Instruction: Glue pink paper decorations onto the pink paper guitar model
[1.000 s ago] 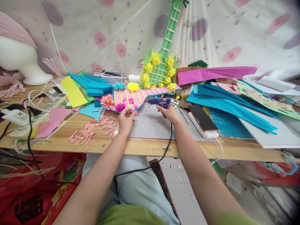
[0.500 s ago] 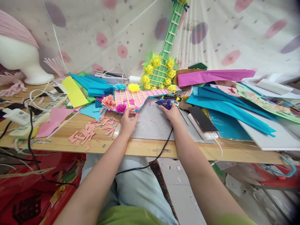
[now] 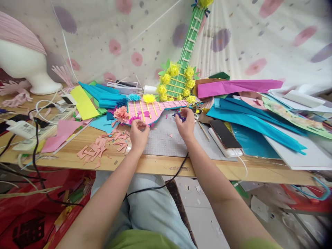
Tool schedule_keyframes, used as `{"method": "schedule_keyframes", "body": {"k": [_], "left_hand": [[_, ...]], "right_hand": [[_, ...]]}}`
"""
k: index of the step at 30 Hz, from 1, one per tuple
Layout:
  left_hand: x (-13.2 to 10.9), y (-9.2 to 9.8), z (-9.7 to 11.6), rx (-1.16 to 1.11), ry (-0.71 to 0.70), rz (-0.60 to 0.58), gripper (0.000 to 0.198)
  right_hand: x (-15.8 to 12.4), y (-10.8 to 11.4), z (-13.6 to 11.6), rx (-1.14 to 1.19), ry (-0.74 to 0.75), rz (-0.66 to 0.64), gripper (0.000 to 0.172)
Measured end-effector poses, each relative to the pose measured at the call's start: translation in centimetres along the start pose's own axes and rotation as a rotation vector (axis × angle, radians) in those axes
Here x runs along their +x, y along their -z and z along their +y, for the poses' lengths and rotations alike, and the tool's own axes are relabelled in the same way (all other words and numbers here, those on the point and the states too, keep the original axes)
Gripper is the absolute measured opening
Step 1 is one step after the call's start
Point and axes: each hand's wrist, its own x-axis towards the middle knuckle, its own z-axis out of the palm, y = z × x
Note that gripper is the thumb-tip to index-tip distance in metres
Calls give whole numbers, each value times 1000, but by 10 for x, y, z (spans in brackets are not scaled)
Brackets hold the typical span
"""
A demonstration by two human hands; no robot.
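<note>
Since the previous frame, the right hand (image 3: 186, 126) has shifted left, toward the pink paper guitar (image 3: 150, 108), and now partly screens the glue gun (image 3: 181, 117). The left hand (image 3: 139, 136) has also slid slightly left along the guitar's near edge and covers part of the magenta flower (image 3: 135, 119), fully in view half a second ago.

Left hand: thumb and fingertips pinched together on a small magenta paper piece (image 3: 148, 125), right at the pink guitar's near edge. Right hand: thumb and fingers apart and arched, off to the right of the guitar body and nearer the person than its neck. The glue gun shows behind the fingers; cannot tell whether they touch it.

Pink guitar: lies flat, neck pointing right. A coral flower (image 3: 121, 114) sits at its left end; blue (image 3: 134, 97) and yellow (image 3: 149, 98) flowers line its far edge. Behind its neck, a green guitar (image 3: 184, 60) with yellow flowers stands upright, tilted right.

On the near side of the pink guitar: gray cutting mat (image 3: 168, 143) on the tabletop (image 3: 155, 166). Nearer and to its left: loose coral scraps (image 3: 97, 148). Well to its right: a phone (image 3: 226, 133).
</note>
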Motion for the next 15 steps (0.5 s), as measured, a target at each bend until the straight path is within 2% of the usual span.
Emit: {"method": "schedule_keyframes", "body": {"k": [4,6,10,13,15], "left_hand": [[12,6,5,38,-16,-6,27],[17,9,7,26,-9,-19,28],[27,16,17,-47,7,-28,32],[39,28,35,-87,-9,-20,33],[50,40,51,-115,-24,-1,32]], "right_hand": [[-1,-14,-21,78,95,-359,20],[-1,-21,-31,115,116,-475,22],[1,-34,-45,248,-29,-602,22],[4,-36,-49,263,-161,-675,14],[4,-36,-49,231,-181,-715,11]]}}
